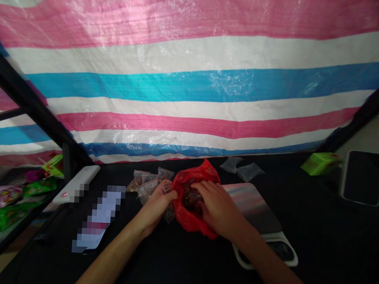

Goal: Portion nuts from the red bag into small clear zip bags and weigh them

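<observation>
A red plastic bag (185, 221) stands with its mouth open on the dark table, small brown pieces (191, 196) showing inside. My left hand (157, 206) is closed on the bag's left rim, thumb on top; a bit of clear plastic shows by its fingers. Into the mouth from the right reaches my right hand (219, 205), its fingers curled among the brown pieces, fingertips partly hidden. Behind and beside my left hand lie several small clear zip bags (147, 186) with brown contents. Under my right wrist sits a kitchen scale (256, 207) with a white edge.
Two flat clear bags (249, 172) lie behind the scale. A phone (101, 218) and a white device (77, 185) are on the left. At right stand a green box (321, 163) and a dark-screened device (363, 178). A striped tarp (192, 87) hangs behind the table.
</observation>
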The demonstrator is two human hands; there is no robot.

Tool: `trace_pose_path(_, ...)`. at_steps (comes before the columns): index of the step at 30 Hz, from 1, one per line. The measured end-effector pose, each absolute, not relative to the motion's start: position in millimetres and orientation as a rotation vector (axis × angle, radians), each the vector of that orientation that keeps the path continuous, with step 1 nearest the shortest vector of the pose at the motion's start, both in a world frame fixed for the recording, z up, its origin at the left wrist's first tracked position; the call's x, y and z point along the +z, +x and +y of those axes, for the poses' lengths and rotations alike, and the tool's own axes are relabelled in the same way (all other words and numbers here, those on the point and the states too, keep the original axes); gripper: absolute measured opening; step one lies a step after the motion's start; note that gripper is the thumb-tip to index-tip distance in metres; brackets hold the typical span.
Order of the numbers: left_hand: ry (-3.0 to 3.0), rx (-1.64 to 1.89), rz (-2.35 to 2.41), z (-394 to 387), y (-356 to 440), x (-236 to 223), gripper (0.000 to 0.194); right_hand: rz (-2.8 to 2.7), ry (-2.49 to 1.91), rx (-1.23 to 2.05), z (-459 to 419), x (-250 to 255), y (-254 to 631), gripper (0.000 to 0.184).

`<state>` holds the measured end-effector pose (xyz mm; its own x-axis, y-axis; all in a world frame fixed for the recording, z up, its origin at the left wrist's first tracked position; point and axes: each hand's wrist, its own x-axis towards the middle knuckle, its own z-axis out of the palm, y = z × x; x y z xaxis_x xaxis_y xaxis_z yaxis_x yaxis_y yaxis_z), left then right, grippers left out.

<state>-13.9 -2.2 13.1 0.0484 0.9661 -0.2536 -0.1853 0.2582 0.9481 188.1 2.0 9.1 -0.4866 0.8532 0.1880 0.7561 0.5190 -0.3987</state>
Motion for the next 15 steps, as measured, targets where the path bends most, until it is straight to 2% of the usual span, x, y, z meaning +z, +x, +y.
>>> trace_pose_path(5, 0.87, 1.03, 1.127, -2.5, -14.1, 13.1, 0.02, -2.362, -1.395, 0.297, 1.6, 10.9, 186.6, 0.033)
trace_pose_path(15, 0.792, 1.142, 1.118, -1.5, -13.7, 16.5, 0.021, -2.313, -1.382, 0.407, 5.3, 6.0, 185.0, 0.032)
